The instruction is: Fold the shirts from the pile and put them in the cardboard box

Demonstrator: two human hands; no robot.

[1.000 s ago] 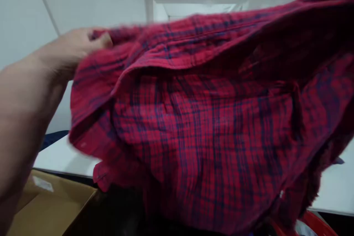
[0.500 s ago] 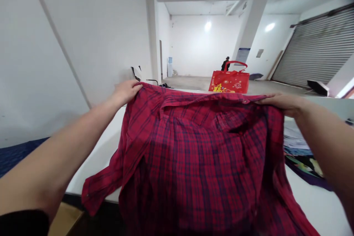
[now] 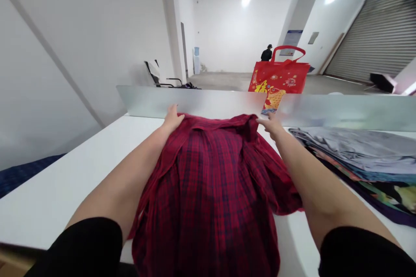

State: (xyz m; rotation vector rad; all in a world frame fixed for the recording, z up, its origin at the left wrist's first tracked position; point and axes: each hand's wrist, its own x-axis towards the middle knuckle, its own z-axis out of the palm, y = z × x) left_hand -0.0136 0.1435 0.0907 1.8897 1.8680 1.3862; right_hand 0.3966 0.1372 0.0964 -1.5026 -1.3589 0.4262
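Observation:
A red and navy plaid shirt stretches between my hands, its body spread over the white table and its lower part running out of view toward me. My left hand pinches the far left edge near the collar. At the far right edge, my right hand grips the shirt with closed fingers. One sleeve lies on the right beside my forearm; the left sleeve is partly hidden under the body.
A stack of folded clothes lies on the right. Along the table's back runs a frosted partition, with a red gift bag behind it. Dark blue cloth is at the left. A chair and a distant person are beyond.
The raised shirt has come down onto the table. My hands have moved lower and closer together, both keeping hold, and the view has tilted down to show more of the table and partition.

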